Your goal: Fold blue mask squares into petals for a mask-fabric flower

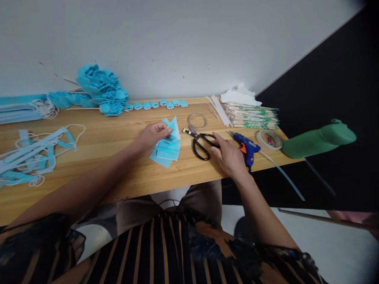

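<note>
My left hand (152, 136) pinches a folded piece of light blue mask fabric (174, 128) between thumb and fingers. Beneath it, several cut blue fabric pieces (167, 154) lie in a loose stack on the table. Farther right, my right hand (229, 154) has its thumb and fingers around one black handle loop of the scissors (201, 145). The blades point away to the left, with a small white patch by them. Just right of that hand lies a blue hot glue gun (248, 146) with an orange trigger.
Folded blue petals (154, 105) line the wall side of the wooden table (118, 134). Blue fabric flowers (100, 88), face masks (22, 108) and cut mask strips (38, 156) lie left. Wrapped sticks (251, 115), a tape roll (269, 140) and a green bottle (316, 140) are right.
</note>
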The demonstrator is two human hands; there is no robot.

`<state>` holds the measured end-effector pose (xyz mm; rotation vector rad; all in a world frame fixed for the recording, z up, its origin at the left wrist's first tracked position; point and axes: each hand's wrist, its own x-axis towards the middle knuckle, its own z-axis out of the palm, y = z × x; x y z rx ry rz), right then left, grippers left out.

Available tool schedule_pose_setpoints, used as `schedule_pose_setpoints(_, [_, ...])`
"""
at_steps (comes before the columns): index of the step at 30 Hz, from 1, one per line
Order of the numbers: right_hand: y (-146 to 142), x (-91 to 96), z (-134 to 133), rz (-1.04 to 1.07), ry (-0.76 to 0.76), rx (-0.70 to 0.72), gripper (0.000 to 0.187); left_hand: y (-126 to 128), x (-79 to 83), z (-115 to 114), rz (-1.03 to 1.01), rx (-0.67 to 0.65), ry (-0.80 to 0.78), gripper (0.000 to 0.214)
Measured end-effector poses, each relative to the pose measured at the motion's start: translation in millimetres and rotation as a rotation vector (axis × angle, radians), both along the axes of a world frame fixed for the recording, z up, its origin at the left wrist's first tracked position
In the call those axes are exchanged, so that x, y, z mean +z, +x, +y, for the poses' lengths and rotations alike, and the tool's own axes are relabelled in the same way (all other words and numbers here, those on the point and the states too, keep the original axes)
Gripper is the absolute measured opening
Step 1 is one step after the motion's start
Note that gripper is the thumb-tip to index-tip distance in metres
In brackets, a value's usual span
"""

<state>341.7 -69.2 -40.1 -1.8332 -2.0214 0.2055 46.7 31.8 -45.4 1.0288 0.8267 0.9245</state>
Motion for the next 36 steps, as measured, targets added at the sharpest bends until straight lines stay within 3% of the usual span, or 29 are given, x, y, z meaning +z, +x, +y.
schedule_pose_setpoints(4, [9,-4.9,-16,-0.001,0.021,-0.031,0.057,-5,-3.9,-2,0.122,-0.014,-0.050,0.032])
schedule_pose_setpoints(9, [8,1.8,-21,0.005,0.084,-0.027,0.054,-22,8.1,-9,0.019,0.041,-0.064,0.026])
schedule_pose_setpoints(12, [-14,13.4,-16,0.083,0.154,0.121,0.053,-34,17.9,-8,-0.115,0.172,-0.017,0.020])
schedule_pose_setpoints(17, [-66,19.8,8,0.179,0.010,0.488,0.063,-53,23.6,-6,-0.156,0.296,-0.007,0.016])
schedule_pose_setpoints(24, [-99,5.5,58,0.195,-0.177,0.622,0.072,-59,14.4,-10,-0.172,0.297,-0.018,0.028])
schedule_pose_setpoints(28, [-102,25.4,82,0.389,-0.138,0.600,0.073,-54,13.4,-15,-0.074,0.262,0.082,0.035])
schedule_pose_setpoints(32, [-114,54.8,94,0.767,-0.130,0.515,0.064,-52,16.1,-23,0.053,0.260,0.192,0.037])
schedule_pose_setpoints(36, [-136,55.9,96,0.979,-0.235,0.558,0.053,-51,18.3,-26,0.078,0.257,0.226,0.036])
